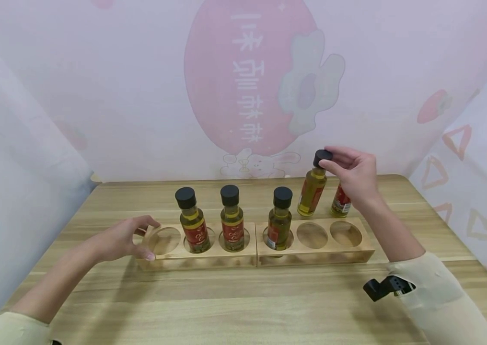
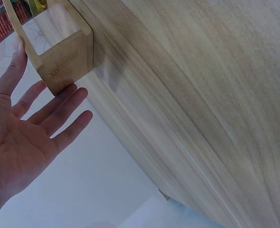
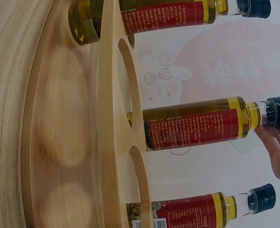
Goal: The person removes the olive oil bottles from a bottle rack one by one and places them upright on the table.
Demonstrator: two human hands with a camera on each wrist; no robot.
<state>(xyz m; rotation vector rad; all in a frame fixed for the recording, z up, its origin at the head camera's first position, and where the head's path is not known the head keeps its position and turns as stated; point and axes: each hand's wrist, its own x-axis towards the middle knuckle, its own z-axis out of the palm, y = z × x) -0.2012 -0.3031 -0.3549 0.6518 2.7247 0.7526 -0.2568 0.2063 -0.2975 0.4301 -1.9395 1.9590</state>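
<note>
My right hand [image 1: 357, 175] pinches the black cap of an olive oil bottle [image 1: 312, 191] between thumb and fingers. This bottle leans slightly, behind the right wooden rack [image 1: 312, 259]; in the right wrist view its lower end overlaps a rack hole. Partly hidden by that hand, another olive oil bottle [image 1: 341, 201] stands behind the rack. At the far left, my left hand [image 1: 118, 238] grips the end of the left wooden rack [image 2: 64, 66], thumb at the front edge and fingers at the back. Two olive oil bottles [image 1: 196, 230] [image 1: 232, 227] stand in its holes, labels forward.
The racks sit end to end. A further olive oil bottle [image 1: 280, 227] stands in the right rack's leftmost hole. Beneath everything lies a wood-grain table [image 1: 243, 306]. A printed pale curtain [image 1: 140, 96] hangs along the table's back edge, with more cloth at both sides.
</note>
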